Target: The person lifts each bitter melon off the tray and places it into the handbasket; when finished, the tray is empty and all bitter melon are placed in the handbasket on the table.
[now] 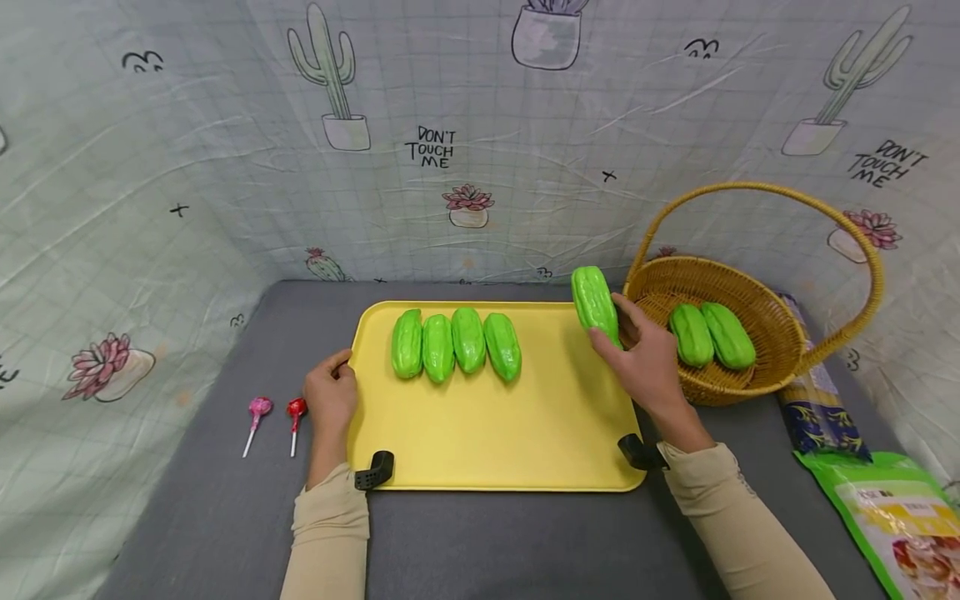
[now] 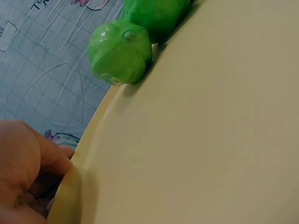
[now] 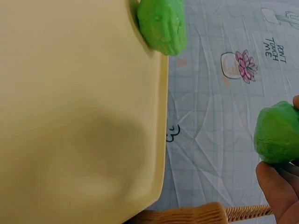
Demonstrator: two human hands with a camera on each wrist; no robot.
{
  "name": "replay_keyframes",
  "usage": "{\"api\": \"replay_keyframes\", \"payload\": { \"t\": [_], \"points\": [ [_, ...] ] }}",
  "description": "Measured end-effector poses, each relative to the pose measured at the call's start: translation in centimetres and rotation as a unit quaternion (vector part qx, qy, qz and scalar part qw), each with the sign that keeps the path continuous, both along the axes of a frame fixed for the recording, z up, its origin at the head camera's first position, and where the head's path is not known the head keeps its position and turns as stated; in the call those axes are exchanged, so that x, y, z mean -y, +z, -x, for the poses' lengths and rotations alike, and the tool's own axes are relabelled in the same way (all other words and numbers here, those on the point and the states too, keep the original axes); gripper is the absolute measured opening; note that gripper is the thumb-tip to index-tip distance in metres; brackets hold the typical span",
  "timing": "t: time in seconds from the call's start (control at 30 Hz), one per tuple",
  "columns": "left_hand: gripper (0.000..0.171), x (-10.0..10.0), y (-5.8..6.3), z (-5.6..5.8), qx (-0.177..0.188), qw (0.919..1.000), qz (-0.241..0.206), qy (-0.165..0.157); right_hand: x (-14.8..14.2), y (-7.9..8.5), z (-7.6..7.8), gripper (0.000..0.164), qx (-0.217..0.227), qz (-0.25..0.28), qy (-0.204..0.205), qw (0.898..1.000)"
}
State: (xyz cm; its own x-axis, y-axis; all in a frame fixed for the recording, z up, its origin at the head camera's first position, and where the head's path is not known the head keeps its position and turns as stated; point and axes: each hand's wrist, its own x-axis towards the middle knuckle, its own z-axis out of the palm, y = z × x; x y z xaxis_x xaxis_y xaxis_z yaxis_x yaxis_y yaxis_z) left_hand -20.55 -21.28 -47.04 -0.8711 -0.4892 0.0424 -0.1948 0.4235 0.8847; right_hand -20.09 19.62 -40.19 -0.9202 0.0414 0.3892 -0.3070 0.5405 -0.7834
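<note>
My right hand [image 1: 648, 358] grips a bright green bitter melon [image 1: 595, 302] between thumb and fingers, raised above the right end of the yellow tray [image 1: 495, 433]. In the right wrist view the held melon [image 3: 278, 133] shows end-on at the right edge. With curled fingers, my left hand [image 1: 332, 400] holds the tray's left rim; in the left wrist view its fingers [image 2: 51, 154] touch that rim. A row of several bitter melons [image 1: 453, 343] lies side by side on the tray's upper left part. Two more bitter melons [image 1: 712, 335] lie in the wicker basket [image 1: 765, 292].
The basket's tall handle [image 1: 873, 283] arches up beside my right hand. Right of the basket lie a dark blue packet [image 1: 821, 421] and a green food bag [image 1: 900, 508]. A pink lollipop [image 1: 260, 407] and a red lollipop [image 1: 297, 407] lie left of the tray.
</note>
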Motion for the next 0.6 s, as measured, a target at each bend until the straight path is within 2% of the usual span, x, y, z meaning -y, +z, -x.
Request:
{"api": "replay_keyframes", "payload": {
  "t": [0.6],
  "points": [
    [0.038,-0.1,0.1,-0.1,-0.004,1.0,-0.002,-0.001,-2.9,-0.4,0.0,0.064,0.021,-0.002,-0.033,0.999]
  ]
}}
